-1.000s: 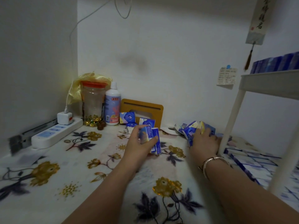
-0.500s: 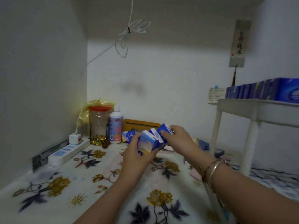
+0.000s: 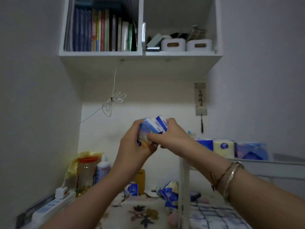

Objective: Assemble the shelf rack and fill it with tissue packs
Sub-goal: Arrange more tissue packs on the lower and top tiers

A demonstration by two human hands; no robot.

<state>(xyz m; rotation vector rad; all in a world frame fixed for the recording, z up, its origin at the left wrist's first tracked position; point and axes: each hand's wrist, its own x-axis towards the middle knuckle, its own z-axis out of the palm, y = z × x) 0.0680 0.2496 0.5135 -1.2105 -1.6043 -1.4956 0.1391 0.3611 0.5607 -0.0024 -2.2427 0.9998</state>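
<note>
Both hands are raised in front of the wall and grip a small bundle of blue tissue packs (image 3: 152, 128) between them. My left hand (image 3: 133, 144) holds the bundle from the left and below, my right hand (image 3: 168, 135) from the right. To the right stands the white shelf rack (image 3: 184, 184), its top shelf (image 3: 264, 163) carrying a row of blue and yellow tissue packs (image 3: 231, 148). Loose tissue packs (image 3: 168, 191) lie on the floral tablecloth beside the rack's leg, and one more pack (image 3: 132, 189) sits farther left.
A jar with an orange lid (image 3: 85, 171), a white bottle (image 3: 103, 169) and a power strip (image 3: 52, 205) stand along the left wall. A wall cabinet (image 3: 140, 53) with books and white bins hangs overhead. A looped white cord (image 3: 113, 100) dangles below it.
Both hands lifted the gathered tissue packs from the table up to chest height, toward the rack's top shelf. The camera tilted upward, bringing the wall cabinet into view.
</note>
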